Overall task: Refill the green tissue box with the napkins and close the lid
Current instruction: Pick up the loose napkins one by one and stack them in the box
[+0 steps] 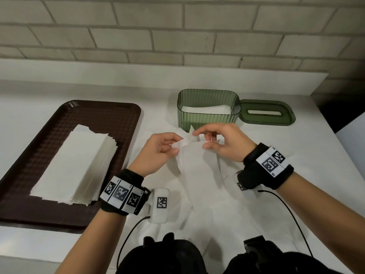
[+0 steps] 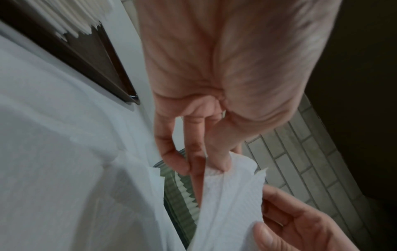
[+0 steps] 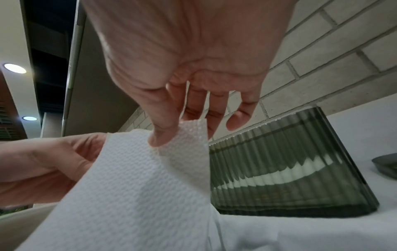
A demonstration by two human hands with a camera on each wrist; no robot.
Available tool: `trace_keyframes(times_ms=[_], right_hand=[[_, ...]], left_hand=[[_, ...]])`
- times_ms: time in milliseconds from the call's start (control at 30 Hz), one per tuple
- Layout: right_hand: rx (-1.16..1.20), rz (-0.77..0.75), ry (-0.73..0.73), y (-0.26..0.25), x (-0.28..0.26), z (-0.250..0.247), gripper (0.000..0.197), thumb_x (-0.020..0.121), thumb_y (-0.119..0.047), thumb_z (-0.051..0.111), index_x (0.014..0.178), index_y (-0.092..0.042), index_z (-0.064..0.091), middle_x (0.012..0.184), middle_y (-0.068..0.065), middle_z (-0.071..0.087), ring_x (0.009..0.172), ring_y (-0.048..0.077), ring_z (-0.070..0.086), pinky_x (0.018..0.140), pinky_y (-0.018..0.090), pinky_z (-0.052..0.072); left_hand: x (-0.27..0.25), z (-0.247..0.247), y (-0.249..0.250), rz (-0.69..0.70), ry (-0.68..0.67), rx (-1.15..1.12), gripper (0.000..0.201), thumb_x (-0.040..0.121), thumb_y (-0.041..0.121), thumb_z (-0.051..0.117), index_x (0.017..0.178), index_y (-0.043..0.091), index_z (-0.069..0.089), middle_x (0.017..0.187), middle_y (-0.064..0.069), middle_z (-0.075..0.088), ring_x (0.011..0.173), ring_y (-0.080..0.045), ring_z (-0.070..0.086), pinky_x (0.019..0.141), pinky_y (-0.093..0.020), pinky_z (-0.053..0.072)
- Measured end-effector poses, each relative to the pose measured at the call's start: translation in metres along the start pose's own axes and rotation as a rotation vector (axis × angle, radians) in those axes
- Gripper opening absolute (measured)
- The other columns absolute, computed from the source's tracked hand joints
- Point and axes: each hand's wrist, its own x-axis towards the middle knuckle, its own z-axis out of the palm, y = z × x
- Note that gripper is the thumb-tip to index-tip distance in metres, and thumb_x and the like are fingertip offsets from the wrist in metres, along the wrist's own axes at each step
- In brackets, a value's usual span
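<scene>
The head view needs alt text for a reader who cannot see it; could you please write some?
Both hands, left hand and right hand, pinch a white napkin above the table. Behind stands the open green box, its lid beside it; a napkin stack lies on a brown tray.

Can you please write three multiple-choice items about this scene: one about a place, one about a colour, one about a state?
1. Where does the flat slotted lid lie?
A. on the box
B. on the counter, right of the box
C. on the tray

2. What colour is the plastic tray under the napkin stack?
A. dark brown
B. blue
C. yellow

3. How is the ribbed green tissue box?
A. closed
B. overturned
C. open, with some napkins inside

Answers:
1 B: the lid rests beside the box.
2 A: the tray is brown under the stack.
3 C: white sheets show inside; both hands, left and right, pinch a loose white napkin.
</scene>
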Motion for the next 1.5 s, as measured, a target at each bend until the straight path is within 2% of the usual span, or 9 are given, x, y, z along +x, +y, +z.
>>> trace_keyframes(times_ms=[267, 433, 700, 833, 1000, 1100, 1200, 1333, 1500], right_hand=[[0.007, -0.05, -0.037, -0.003, 0.005, 0.005, 0.04, 0.083, -0.017, 0.07, 0.116, -0.039, 0.062, 0.073, -0.012, 0.051, 0.072, 0.013, 0.052, 0.076, 0.027, 0.046], [-0.047, -0.056, -0.046, -0.007, 0.011, 0.0, 0.022, 0.082, -0.019, 0.071, 0.1, -0.029, 0.065, 0.077, -0.009, 0.055, 0.075, 0.014, 0.055, 0.073, 0.031, 0.046], [-0.129, -0.09, -0.012, -0.012, 0.014, -0.022, 0.01, 0.077, -0.033, 0.075, 0.083, -0.026, 0.07, 0.095, -0.009, 0.056, 0.089, 0.012, 0.056, 0.086, 0.044, 0.046], [-0.149, -0.141, 0.005, -0.021, 0.023, -0.03, 0.008, 0.079, -0.029, 0.076, 0.081, -0.022, 0.072, 0.113, -0.009, 0.057, 0.105, 0.014, 0.053, 0.093, 0.046, 0.044], [-0.184, -0.155, -0.011, -0.025, 0.037, -0.034, 0.012, 0.08, -0.039, 0.068, 0.084, -0.028, 0.07, 0.117, -0.015, 0.056, 0.108, 0.009, 0.052, 0.093, 0.051, 0.044], [-0.187, -0.134, -0.018, -0.026, 0.038, -0.034, 0.012, 0.081, -0.035, 0.071, 0.085, -0.024, 0.07, 0.116, -0.013, 0.059, 0.108, 0.008, 0.054, 0.095, 0.05, 0.044], [-0.148, -0.12, -0.015, -0.035, 0.037, -0.032, 0.021, 0.079, -0.032, 0.076, 0.093, -0.022, 0.064, 0.112, -0.01, 0.061, 0.107, 0.009, 0.058, 0.095, 0.044, 0.046], [-0.036, -0.069, -0.087, -0.055, 0.033, -0.028, 0.06, 0.072, -0.031, 0.083, 0.117, -0.022, 0.045, 0.09, -0.007, 0.068, 0.087, 0.013, 0.061, 0.088, 0.032, 0.046], [0.23, -0.023, 0.113, -0.054, 0.029, -0.039, 0.026, 0.074, -0.007, 0.08, 0.097, -0.013, 0.068, 0.083, -0.006, 0.07, 0.077, 0.002, 0.063, 0.082, 0.025, 0.05]], left_hand=[[-0.001, -0.003, 0.0, 0.004, -0.02, -0.014, 0.039, 0.089, -0.013, 0.053, 0.092, 0.022, 0.07, 0.095, 0.011, 0.071, 0.084, -0.014, 0.067, 0.085, -0.033, 0.052], [0.004, -0.004, 0.007, 0.012, -0.043, -0.064, 0.033, 0.091, -0.015, 0.048, 0.101, 0.01, 0.068, 0.101, -0.007, 0.069, 0.088, -0.019, 0.065, 0.083, -0.035, 0.053], [0.009, -0.012, 0.004, 0.019, 0.364, -0.072, 0.021, 0.085, 0.0, 0.068, 0.099, 0.007, 0.054, 0.076, -0.021, 0.068, 0.068, -0.029, 0.07, 0.074, -0.038, 0.06], [0.011, -0.013, 0.017, 0.096, 0.269, 0.029, 0.011, 0.089, -0.002, 0.062, 0.087, 0.005, 0.07, 0.088, -0.004, 0.07, 0.071, -0.014, 0.067, 0.074, -0.031, 0.058], [0.008, -0.013, 0.033, 0.15, 0.154, -0.122, 0.023, 0.091, 0.008, 0.051, 0.09, -0.005, 0.071, 0.086, -0.015, 0.07, 0.081, -0.02, 0.067, 0.076, -0.028, 0.055], [0.004, -0.01, 0.035, 0.186, 0.172, -0.11, 0.027, 0.086, 0.027, 0.068, 0.088, 0.001, 0.072, 0.082, -0.012, 0.069, 0.072, -0.025, 0.061, 0.07, -0.032, 0.052], [0.005, -0.007, 0.036, 0.197, 0.202, -0.021, 0.013, 0.078, 0.008, 0.079, 0.088, 0.007, 0.07, 0.08, -0.008, 0.067, 0.071, -0.034, 0.064, 0.069, -0.043, 0.056], [0.004, -0.005, 0.045, 0.297, 0.179, 0.022, 0.038, 0.075, 0.008, 0.081, 0.103, 0.012, 0.057, 0.082, -0.008, 0.067, 0.077, -0.026, 0.068, 0.071, -0.044, 0.059], [0.002, -0.006, 0.039, 0.139, 0.099, 0.002, 0.063, 0.064, 0.026, 0.089, 0.112, 0.022, 0.048, 0.089, -0.005, 0.073, 0.083, -0.026, 0.071, 0.076, -0.043, 0.058]])
